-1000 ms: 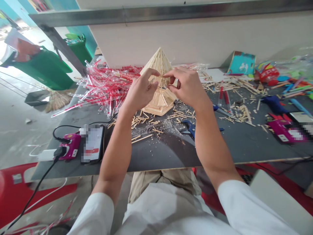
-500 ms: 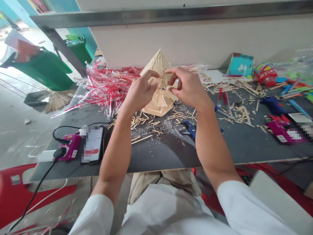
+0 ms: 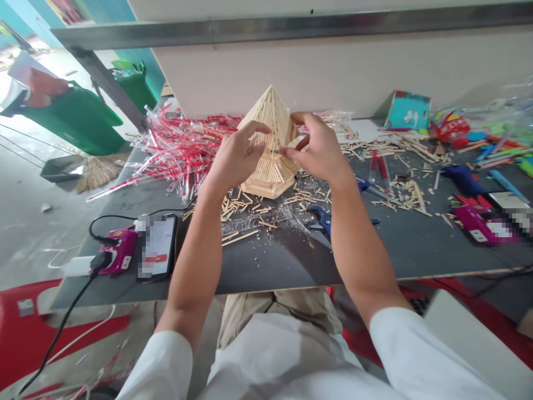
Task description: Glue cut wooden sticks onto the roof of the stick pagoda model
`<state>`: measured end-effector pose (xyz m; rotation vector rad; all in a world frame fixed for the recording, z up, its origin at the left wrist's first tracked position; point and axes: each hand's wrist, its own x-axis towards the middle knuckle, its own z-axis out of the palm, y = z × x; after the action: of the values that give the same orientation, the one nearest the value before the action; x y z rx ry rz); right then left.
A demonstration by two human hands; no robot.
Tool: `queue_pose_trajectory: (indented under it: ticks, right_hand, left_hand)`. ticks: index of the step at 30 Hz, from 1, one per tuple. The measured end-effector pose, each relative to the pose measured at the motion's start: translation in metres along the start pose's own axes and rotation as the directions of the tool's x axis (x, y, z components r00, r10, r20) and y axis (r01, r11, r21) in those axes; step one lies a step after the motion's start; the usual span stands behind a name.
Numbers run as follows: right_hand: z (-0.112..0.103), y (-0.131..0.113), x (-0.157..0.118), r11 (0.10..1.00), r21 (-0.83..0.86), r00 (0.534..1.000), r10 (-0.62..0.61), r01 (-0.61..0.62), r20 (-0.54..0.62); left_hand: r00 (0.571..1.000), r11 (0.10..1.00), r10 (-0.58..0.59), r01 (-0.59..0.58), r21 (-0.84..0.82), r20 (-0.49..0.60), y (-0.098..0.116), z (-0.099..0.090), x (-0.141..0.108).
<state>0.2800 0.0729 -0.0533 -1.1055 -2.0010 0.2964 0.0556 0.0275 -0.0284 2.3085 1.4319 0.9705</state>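
Note:
A model made of thin wooden sticks [image 3: 271, 111] stands upright on the table, with a pointed roof above and a many-sided base below. On its left side is my left hand [image 3: 238, 155], index finger and thumb apart at the lower roof; I see nothing between them. My right hand [image 3: 320, 145] is at the right side, its index finger and thumb spread around the roof's lower edge. Whether the fingertips touch the sticks I cannot tell. Short stick offcuts [image 3: 233, 208] and a clear ruler [image 3: 245, 223] lie in front. Blue-handled cutters [image 3: 322, 218] rest below my right wrist.
Red-and-clear plastic wrappers [image 3: 183, 144] are heaped at left. A phone [image 3: 157, 247] and a purple power strip [image 3: 120, 251] with cables lie at the front left. Loose sticks [image 3: 410, 147], a blue glue gun [image 3: 463, 179] and another purple strip [image 3: 477, 225] lie at right.
My right index finger has shifted outward and its thumb slightly left, widening the gap between them. My left hand has barely moved. The model stays in place.

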Motion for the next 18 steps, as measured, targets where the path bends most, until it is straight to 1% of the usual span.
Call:
queue_pose_trajectory:
  ticks: [3, 11, 14, 18]
  right_hand:
    - [0.002, 0.004, 0.0, 1.0, 0.0, 1.0, -0.011, 0.011, -0.015]
    - [0.012, 0.016, 0.004, 0.992, 0.103, 0.997, 0.071, -0.067, -0.034]
    - [0.018, 0.016, 0.005, 0.992, 0.098, 0.991, 0.088, -0.078, -0.099]
    - [0.024, 0.014, 0.007, 0.998, -0.006, 0.974, 0.055, -0.058, -0.221]
  left_hand:
    - [1.0, 1.0, 0.002, -0.002, 0.005, -0.004, 0.0, 0.0, 0.0]
    - [1.0, 1.0, 0.003, -0.003, 0.022, 0.01, 0.001, -0.002, 0.0]
    - [1.0, 1.0, 0.009, -0.009, 0.026, 0.024, -0.001, -0.001, 0.0]
    - [1.0, 1.0, 0.016, -0.016, 0.008, 0.018, -0.003, -0.001, 0.0]
